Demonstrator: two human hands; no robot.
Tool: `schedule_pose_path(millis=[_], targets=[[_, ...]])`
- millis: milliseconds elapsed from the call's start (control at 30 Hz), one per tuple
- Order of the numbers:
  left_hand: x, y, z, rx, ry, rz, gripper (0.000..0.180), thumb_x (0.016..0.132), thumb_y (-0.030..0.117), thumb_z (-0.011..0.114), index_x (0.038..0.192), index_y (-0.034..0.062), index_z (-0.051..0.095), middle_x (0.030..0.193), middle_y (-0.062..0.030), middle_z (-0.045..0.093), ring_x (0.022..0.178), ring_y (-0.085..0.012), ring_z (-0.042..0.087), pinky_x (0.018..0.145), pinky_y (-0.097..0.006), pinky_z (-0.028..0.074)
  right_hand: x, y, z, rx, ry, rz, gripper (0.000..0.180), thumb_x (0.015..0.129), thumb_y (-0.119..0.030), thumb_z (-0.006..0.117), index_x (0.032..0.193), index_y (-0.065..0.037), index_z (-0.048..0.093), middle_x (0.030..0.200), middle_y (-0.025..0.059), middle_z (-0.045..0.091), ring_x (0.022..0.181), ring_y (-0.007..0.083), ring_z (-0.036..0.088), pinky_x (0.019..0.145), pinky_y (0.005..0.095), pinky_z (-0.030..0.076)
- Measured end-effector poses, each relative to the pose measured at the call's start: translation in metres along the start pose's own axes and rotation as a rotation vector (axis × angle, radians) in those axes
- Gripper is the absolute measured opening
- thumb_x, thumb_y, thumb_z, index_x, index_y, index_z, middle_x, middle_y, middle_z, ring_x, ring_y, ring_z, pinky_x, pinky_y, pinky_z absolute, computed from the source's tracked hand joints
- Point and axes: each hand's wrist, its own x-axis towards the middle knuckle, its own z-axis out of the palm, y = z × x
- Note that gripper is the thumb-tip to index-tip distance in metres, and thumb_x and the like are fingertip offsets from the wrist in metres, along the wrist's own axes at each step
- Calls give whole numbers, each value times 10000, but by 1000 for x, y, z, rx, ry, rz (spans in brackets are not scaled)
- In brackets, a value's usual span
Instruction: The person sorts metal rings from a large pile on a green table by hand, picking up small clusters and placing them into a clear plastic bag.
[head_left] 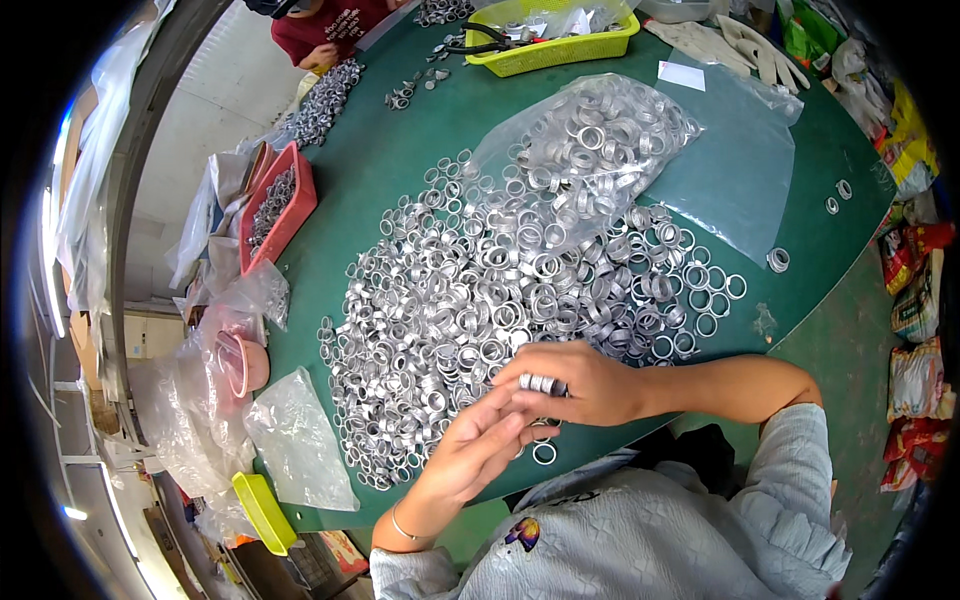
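A short row of silver metal rings (543, 384) sits in my right hand (592, 385), whose fingers are curled around it. My left hand (478, 447) is beside it on the left, palm turned up and fingers stretched toward the right hand. The two hands meet at the fingertips, so some of the left fingers are partly hidden. Beneath and beyond both hands spreads a big heap of loose silver rings (430, 330) on the green table (360, 170). A clear plastic bag (610, 150) full of the same rings lies on the heap's far side.
A yellow basket (560, 58) with pliers (485, 42) stands at the back, near white gloves (750, 50). A flat clear bag (735, 190) lies right. To the left are a red bin (285, 225), a pink container (250, 362) and a lime tray (262, 515). Another person (325, 35) sits across.
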Motion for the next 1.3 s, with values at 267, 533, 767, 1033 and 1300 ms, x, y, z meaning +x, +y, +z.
schedule_pose_path(millis=[267,533,767,1033,1300], targets=[[1,-19,10,-370,125,14,377,996,280,391,1285,40,422,1217,-151,534,1112,-262,544,922,-402,460,3,-10,-2,-176,170,-157,176,846,-159,624,955,-21,618,862,77,606,794,197,590,710,326,472],[-1,-49,0,-710,4,-193,207,949,190,511,1073,42,584,849,-50,538,614,-133,463,448,-168,325,-14,-36,-30,-674,206,-251,296,794,-280,672,957,-44,598,941,78,573,933,256,527,798,382,408],[6,-56,17,-338,63,-193,238,905,57,487,1119,-20,556,981,-87,522,708,-111,413,582,-225,363,-66,-24,-66,-929,389,201,381,699,-198,751,1029,-61,618,1087,93,558,1034,291,506,877,404,391],[6,-74,-4,-636,-183,-359,303,935,94,477,1213,-9,538,891,-82,556,533,-87,391,457,-188,310,-56,-2,-32,-934,131,72,385,685,-192,739,1029,-81,606,1184,70,523,1160,289,454,974,480,297],[-9,-89,-11,-493,-35,-242,317,913,48,472,1223,21,537,883,-70,537,543,-99,414,451,-191,320,-55,-1,-44,-972,523,132,312,684,-183,767,921,-42,621,1069,76,572,1063,283,501,917,408,335]])
